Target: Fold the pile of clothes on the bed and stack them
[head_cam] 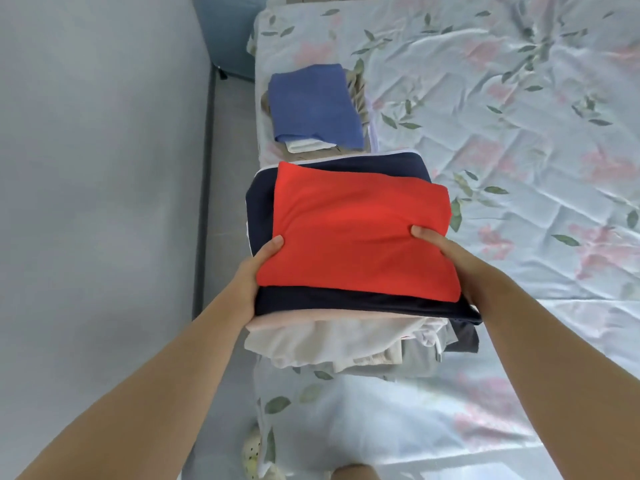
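The stack (349,306) of folded clothes sits at the bed's (519,133) left edge, dead centre of the view, and both hands have hold of it. On top is a red piece (356,230), squared off and slightly smaller than the navy one (346,301) under it; below those come a pink layer (294,322), something white (329,344) and a bit of grey (415,358) spilling out at 5 o'clock. The left hand (254,271) clamps the stack's side at 8 o'clock, thumb pressed flat on the red edge, the other fingers tucked under and out of sight – how many layers down they reach I cannot tell. The right hand (446,251) takes the opposite side at 3 o'clock the same way, thumb on the red cloth, fingers hidden beneath. Straight up at 12 o'clock from the stack, just beyond it, lies a second, lower pile (356,88) topped by a blue piece (311,102), with beige and white showing under its edges. The floral sheet (540,216) spreads off creased from 1 to 4 o'clock – and at 9 o'clock a strip of floor (228,168) runs along a pale wall (97,133).
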